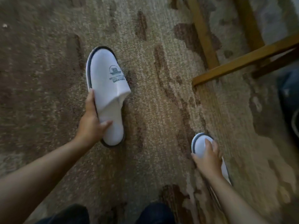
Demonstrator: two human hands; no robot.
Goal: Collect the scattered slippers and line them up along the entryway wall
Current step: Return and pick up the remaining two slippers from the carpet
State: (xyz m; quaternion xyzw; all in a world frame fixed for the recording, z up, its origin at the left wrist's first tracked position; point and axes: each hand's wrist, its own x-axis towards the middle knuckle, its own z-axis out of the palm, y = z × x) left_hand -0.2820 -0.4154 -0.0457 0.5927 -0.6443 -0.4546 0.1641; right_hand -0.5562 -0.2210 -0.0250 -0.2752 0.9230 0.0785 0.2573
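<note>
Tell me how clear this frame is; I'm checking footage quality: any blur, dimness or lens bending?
Head view: dim, with darkened corners; the carpet is smeared by motion blur; the slipper logo is unreadable; wide-angle bending splays the wooden chair legs; both hands stay fairly sharp.

Floor: mottled brown-beige carpet (pixel 48 70). Wooden furniture legs (pixel 203 34) stand on it at upper right. Frame blurred.

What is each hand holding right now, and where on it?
Left hand holds a white slipper by its heel end. Right hand holds another white slipper across its upper, near the toe.
</note>
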